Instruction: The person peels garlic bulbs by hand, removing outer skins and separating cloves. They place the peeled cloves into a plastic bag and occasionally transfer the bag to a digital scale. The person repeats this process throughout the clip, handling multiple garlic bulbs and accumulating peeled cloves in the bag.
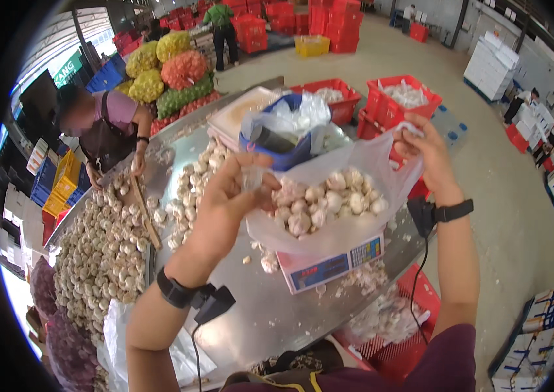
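A thin translucent plastic bag (355,163) with many garlic bulbs (329,201) in it rests on a digital scale (335,264), its mouth spread wide. My left hand (228,196) is closed on the bag's left edge, thumb and fingers pinched together. On the opposite side my right hand (426,147) grips the bag's right upper edge and holds it raised. Both wrists carry dark straps with small black devices and cables. Just behind the bag stands a blue basket (277,157) lined with plastic, with a dark cylinder in it.
Loose garlic (103,242) is heaped on the metal table (251,313) at left, where a co-worker (110,124) handles bulbs beside a wooden strip (146,212). Red crates (401,98) with plastic bags stand beyond; another red crate (388,320) is near my right side. Net sacks (185,70) are piled behind.
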Action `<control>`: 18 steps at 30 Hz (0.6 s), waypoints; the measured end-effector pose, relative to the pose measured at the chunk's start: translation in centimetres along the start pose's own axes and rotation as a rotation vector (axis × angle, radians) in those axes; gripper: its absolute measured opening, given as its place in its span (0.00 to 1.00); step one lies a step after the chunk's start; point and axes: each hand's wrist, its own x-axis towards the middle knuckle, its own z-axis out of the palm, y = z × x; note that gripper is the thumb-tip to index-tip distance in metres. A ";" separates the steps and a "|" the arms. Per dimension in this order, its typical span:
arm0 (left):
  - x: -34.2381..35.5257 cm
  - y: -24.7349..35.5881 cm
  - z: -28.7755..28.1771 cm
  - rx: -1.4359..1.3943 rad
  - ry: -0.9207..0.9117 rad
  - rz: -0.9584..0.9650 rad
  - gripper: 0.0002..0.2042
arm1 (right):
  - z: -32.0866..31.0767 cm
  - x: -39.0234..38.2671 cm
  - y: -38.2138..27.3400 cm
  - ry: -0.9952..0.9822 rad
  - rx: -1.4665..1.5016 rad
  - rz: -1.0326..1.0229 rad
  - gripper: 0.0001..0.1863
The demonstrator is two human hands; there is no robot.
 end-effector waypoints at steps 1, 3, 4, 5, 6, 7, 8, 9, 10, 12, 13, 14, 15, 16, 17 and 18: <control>0.0 0.2 -0.2 -0.029 -0.001 -0.013 0.19 | 0.1 0.1 0.3 -0.040 -0.075 0.026 0.21; 1.4 0.3 0.0 0.008 -0.002 0.019 0.19 | -0.5 1.0 -0.4 -0.061 -0.102 -0.019 0.21; 2.2 0.8 0.1 0.033 -0.001 0.037 0.19 | -0.8 1.7 -0.8 -0.074 -0.110 -0.044 0.21; 3.2 1.9 0.6 -0.001 0.020 0.086 0.18 | -1.4 3.0 -1.8 -0.020 -0.111 -0.096 0.21; 4.3 3.0 1.1 -0.037 0.037 0.133 0.17 | -2.2 4.8 -2.9 0.038 -0.114 -0.149 0.20; 5.1 4.3 0.9 -0.052 0.035 0.213 0.17 | -2.7 6.1 -4.2 0.094 -0.114 -0.210 0.20; 5.6 5.3 0.5 -0.115 0.015 0.243 0.16 | -2.5 6.6 -4.8 0.101 -0.048 -0.226 0.20; 5.2 6.3 0.4 -0.142 -0.004 0.258 0.16 | -2.3 7.0 -5.4 0.108 0.019 -0.243 0.20; 4.9 6.4 0.3 -0.174 -0.017 0.265 0.15 | -2.1 7.3 -5.3 0.112 0.082 -0.250 0.20; 4.4 4.6 -0.1 -0.058 0.038 0.219 0.15 | -2.7 6.4 -3.6 0.119 0.004 -0.236 0.20; 4.4 3.4 -0.3 -0.001 0.061 0.198 0.14 | -3.0 5.7 -2.5 0.125 -0.036 -0.232 0.21; 3.8 2.4 -0.7 0.024 0.071 0.123 0.14 | -2.9 5.2 -1.3 0.084 -0.036 -0.194 0.21; 3.8 1.0 -1.6 -0.009 0.073 0.085 0.14 | -2.9 4.7 0.0 0.044 -0.036 -0.156 0.22; 3.6 -0.4 -2.7 -0.047 0.080 0.041 0.14 | -2.6 4.0 1.1 0.001 -0.041 -0.111 0.22; 3.5 -1.5 -3.3 -0.059 0.084 0.010 0.14 | -1.8 3.2 1.6 -0.009 -0.059 -0.103 0.23; 3.4 -2.3 -3.8 -0.071 0.088 -0.021 0.14 | -0.9 2.3 2.0 -0.019 -0.077 -0.094 0.24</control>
